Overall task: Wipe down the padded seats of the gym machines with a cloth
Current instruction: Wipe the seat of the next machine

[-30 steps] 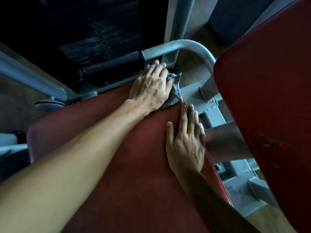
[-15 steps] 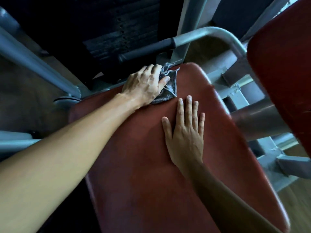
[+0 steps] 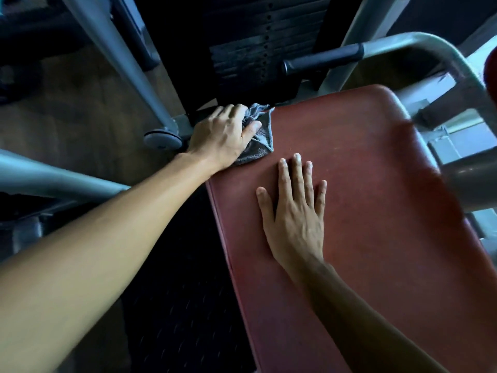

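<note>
A red padded seat [image 3: 376, 211] fills the right half of the head view. At the seat's far left corner lies a bunched grey cloth [image 3: 259, 135], and my left hand [image 3: 223, 135] grips it there, fingers curled over the folds. My right hand [image 3: 294, 211] lies flat on the middle of the pad, fingers straight and spread. Part of the cloth is hidden under my left palm.
A black weight stack [image 3: 258, 55] stands beyond the seat. A grey bar with a black grip [image 3: 322, 59] arches over the far edge. Grey frame tubes [image 3: 115, 49] run at the left over a wooden floor. A second red pad [image 3: 490, 74] shows at the right edge.
My left hand has slid the cloth leftward along the far edge of the seat to its left corner. My right hand stays flat on the pad. The view has shifted left.
</note>
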A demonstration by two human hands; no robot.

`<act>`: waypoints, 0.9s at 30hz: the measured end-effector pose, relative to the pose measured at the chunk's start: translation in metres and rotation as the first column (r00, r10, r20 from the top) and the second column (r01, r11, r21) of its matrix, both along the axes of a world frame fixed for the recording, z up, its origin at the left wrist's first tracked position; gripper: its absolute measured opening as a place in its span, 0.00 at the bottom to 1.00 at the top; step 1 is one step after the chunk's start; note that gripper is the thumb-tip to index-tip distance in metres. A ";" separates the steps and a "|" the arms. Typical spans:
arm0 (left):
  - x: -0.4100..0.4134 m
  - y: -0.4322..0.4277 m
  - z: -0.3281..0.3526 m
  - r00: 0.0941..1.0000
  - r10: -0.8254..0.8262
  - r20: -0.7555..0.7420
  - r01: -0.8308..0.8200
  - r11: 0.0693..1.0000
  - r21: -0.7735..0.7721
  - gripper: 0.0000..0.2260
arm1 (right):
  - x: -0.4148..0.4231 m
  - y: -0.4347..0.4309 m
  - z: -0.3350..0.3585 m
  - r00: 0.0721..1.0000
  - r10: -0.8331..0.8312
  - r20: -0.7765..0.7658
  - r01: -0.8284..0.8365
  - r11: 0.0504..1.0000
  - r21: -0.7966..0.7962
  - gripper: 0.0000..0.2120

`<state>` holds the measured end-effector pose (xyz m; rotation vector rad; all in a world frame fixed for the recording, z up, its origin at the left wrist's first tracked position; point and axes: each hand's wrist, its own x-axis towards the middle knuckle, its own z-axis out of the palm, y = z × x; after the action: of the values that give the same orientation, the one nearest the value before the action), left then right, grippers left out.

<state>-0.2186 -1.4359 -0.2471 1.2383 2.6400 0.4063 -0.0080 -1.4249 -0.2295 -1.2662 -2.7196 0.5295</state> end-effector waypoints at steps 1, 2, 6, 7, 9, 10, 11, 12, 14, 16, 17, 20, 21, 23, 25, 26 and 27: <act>0.000 -0.004 0.005 0.998 -0.015 -0.054 0.020 0.996 0.082 0.23 | 0.000 -0.005 0.000 1.000 0.022 0.006 -0.022 1.000 0.021 0.32; 0.001 -0.009 0.010 0.999 0.016 -0.029 -0.011 0.985 0.170 0.20 | 0.000 -0.007 -0.001 0.999 0.048 0.014 -0.048 0.998 0.026 0.32; 0.014 -0.024 0.003 0.934 0.280 0.224 -0.344 0.875 0.342 0.16 | -0.001 -0.012 -0.004 0.996 0.062 0.061 -0.066 0.996 0.060 0.31; 0.016 -0.022 -0.001 0.906 0.327 0.268 -0.407 0.844 0.349 0.16 | -0.001 -0.010 -0.006 0.996 0.065 0.057 -0.068 0.996 0.064 0.31; 0.019 -0.019 0.000 0.884 0.357 0.300 -0.454 0.809 0.374 0.16 | -0.002 -0.009 -0.006 0.996 0.072 0.050 -0.076 0.995 0.070 0.31; 0.019 -0.019 0.000 0.877 0.363 0.316 -0.468 0.795 0.385 0.15 | -0.002 -0.010 -0.007 0.996 0.081 0.039 -0.084 0.994 0.073 0.31; 0.019 -0.019 -0.001 0.870 0.360 0.338 -0.479 0.780 0.402 0.15 | -0.002 -0.010 -0.007 0.996 0.088 0.035 -0.090 0.993 0.072 0.31; 0.019 -0.020 -0.002 0.861 0.354 0.366 -0.491 0.768 0.412 0.15 | -0.001 -0.010 -0.008 0.995 0.092 0.028 -0.094 0.993 0.073 0.31; 0.019 -0.020 -0.003 0.849 0.331 0.412 -0.504 0.740 0.444 0.15 | -0.001 -0.008 -0.009 0.995 0.098 0.012 -0.098 0.992 0.077 0.31; 0.018 -0.022 -0.004 0.838 0.321 0.441 -0.518 0.720 0.462 0.15 | 0.000 -0.008 -0.008 0.994 0.107 0.011 -0.107 0.992 0.068 0.31; 0.018 -0.023 -0.005 0.830 0.321 0.455 -0.530 0.708 0.468 0.15 | 0.001 -0.008 -0.008 0.994 0.114 0.005 -0.114 0.991 0.064 0.31; 0.018 -0.026 -0.005 0.816 0.303 0.491 -0.546 0.683 0.485 0.14 | 0.001 -0.008 -0.009 0.992 0.121 -0.021 -0.119 0.990 0.072 0.31; 0.017 -0.027 -0.006 0.808 0.297 0.510 -0.556 0.673 0.489 0.14 | 0.000 -0.008 -0.009 0.992 0.120 -0.035 -0.117 0.990 0.080 0.31; 0.018 -0.030 -0.006 0.792 0.264 0.551 -0.570 0.643 0.511 0.13 | 0.001 -0.009 -0.009 0.991 0.116 -0.073 -0.110 0.990 0.084 0.30; 0.023 -0.035 -0.007 0.772 0.237 0.590 -0.590 0.614 0.525 0.14 | 0.005 -0.011 -0.009 0.986 0.132 -0.097 -0.124 0.989 0.083 0.29; 0.026 -0.037 -0.008 0.761 0.227 0.607 -0.602 0.595 0.532 0.14 | 0.009 -0.013 -0.008 0.983 0.149 -0.108 -0.139 0.986 0.093 0.28; 0.032 -0.041 -0.008 0.745 0.227 0.627 -0.622 0.575 0.532 0.15 | 0.014 -0.015 -0.007 0.978 0.176 -0.115 -0.163 0.980 0.112 0.27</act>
<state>-0.1870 -1.4766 -0.2546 0.3985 2.2991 1.7412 0.0065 -1.4402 -0.2363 -0.9496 -2.7254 0.4606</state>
